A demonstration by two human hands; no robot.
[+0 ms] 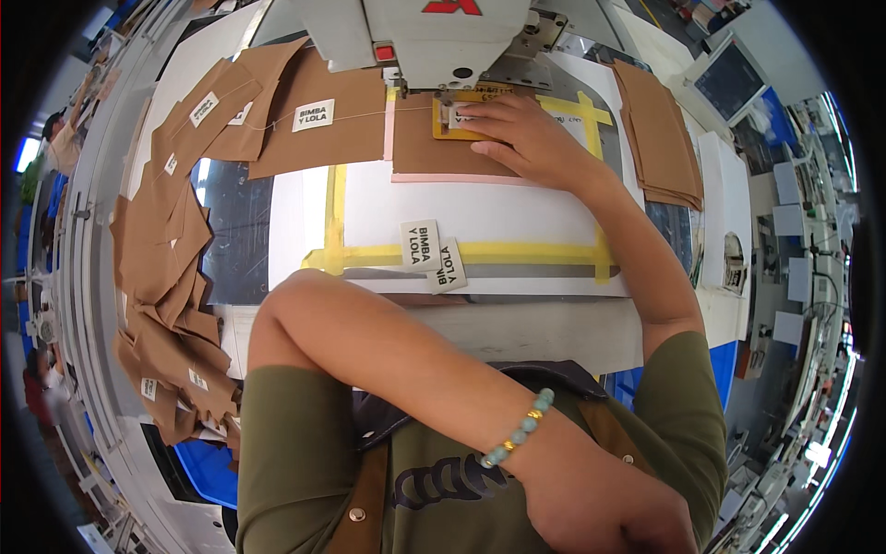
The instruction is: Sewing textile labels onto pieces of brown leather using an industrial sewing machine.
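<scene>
My right hand [531, 138] lies under the sewing machine head [434, 42], its fingers outstretched over a small yellow frame [449, 132] around a white label. Under the frame is a brown fabric piece [420, 152] with pink edges. My left arm crosses my body, a green bead bracelet on its wrist. Low at the right, my left hand [604, 503] is curled in front of my shirt; its fingertips and anything in them are hidden. Two loose cream labels [420, 245] overlap on the white template board [369, 208], which has yellow tape strips [517, 252].
Brown pieces with sewn labels [318, 115] trail leftward, joined by thread, into a heap [157, 222] down the table's left side. More brown pieces [657, 134] are stacked at the right. A monitor [729, 81] stands far right. A blue bin [208, 469] sits low left.
</scene>
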